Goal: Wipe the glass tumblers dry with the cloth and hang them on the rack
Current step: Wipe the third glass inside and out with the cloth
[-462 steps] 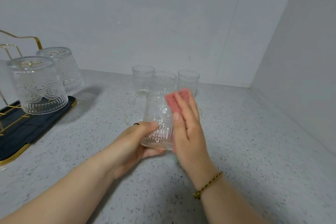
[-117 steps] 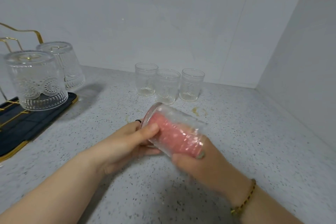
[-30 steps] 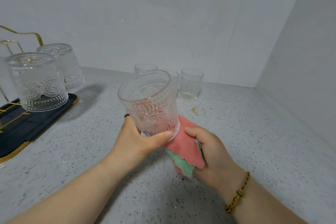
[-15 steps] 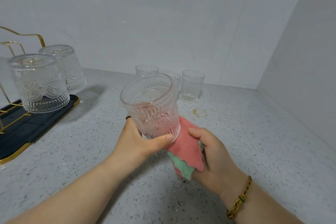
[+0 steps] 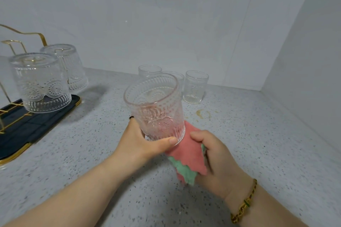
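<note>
A speckled grey counter (image 5: 258, 153) is spread across the lower view and is closed in by white walls (image 5: 166, 24) at twelve and three o'clock. At nine o'clock a rack (image 5: 27, 131) is set on the counter: a dark tray edged in gold, with gold wires rising from it. Two hung tumblers are carried upside down on those wires, one (image 5: 40, 83) nearer the camera and the other (image 5: 72, 66) just behind it, toward one o'clock.

At the centre of the view a patterned tumbler (image 5: 156, 107) is held mouth up, clear of the counter and tipped slightly toward the camera. Its base is gripped by the left hand (image 5: 140, 143), which comes in from seven o'clock; the thumb is laid across the near side and the fingers are wrapped behind. The right hand (image 5: 217, 156), entering from five o'clock, is closed on a cloth (image 5: 188, 153), with the thumb on top and the fingers curled beneath. The cloth, pink with a green scalloped layer, is pressed against the tumbler's lower wall at four o'clock, and its pink is seen through the glass.

Three back tumblers (image 5: 195, 86) are stood upright in a row at twelve o'clock, near the wall; two are partly hidden by the held one. A gold bracelet (image 5: 243, 204) is worn on the right wrist. A brownish stain (image 5: 203, 113) is marked on the counter between the cloth and the row.
</note>
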`<state>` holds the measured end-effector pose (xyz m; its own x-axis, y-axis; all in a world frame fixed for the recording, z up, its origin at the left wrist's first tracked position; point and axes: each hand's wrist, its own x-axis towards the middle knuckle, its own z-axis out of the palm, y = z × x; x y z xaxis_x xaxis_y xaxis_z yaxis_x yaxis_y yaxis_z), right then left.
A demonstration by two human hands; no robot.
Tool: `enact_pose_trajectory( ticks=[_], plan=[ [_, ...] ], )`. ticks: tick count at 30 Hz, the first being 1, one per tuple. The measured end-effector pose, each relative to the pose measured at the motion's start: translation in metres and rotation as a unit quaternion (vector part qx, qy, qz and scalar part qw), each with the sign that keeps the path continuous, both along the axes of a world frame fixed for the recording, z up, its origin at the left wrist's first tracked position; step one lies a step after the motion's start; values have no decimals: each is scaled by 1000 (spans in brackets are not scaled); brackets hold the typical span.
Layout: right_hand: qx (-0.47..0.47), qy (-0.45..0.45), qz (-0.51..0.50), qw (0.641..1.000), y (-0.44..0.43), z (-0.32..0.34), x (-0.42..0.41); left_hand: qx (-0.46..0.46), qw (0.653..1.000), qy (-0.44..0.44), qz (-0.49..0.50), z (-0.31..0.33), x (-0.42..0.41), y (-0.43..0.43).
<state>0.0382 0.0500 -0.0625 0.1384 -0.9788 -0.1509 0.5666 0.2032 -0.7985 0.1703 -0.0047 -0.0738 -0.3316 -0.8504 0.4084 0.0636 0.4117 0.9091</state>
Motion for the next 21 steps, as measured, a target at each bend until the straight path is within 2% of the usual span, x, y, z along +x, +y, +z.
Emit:
enact_pose_trajectory(
  ticks=[5,8,10,12,15,18,21],
  plan=[
    [43,70,45,996,7,9,-3,25,999,7,21,-1,2,-5],
    [75,130,-31,988,6,16,-17,35,999,18,15,1,2,-5],
    [78,94,-69,990,3,15,-20,34,999,11,14,1,2,-3],
    [48,42,-47,997,0,9,-15,30,999,-2,10,1,2,-2],
    [23,29,0,999,-2,0,-5,29,999,-11,16,-1,3,-3],
    [50,118,19,992,2,7,-8,36,998,-25,42,-3,4,-7],
    [62,210,-100,971,2,16,-24,29,994,-71,73,-1,7,-9]
  ],
)
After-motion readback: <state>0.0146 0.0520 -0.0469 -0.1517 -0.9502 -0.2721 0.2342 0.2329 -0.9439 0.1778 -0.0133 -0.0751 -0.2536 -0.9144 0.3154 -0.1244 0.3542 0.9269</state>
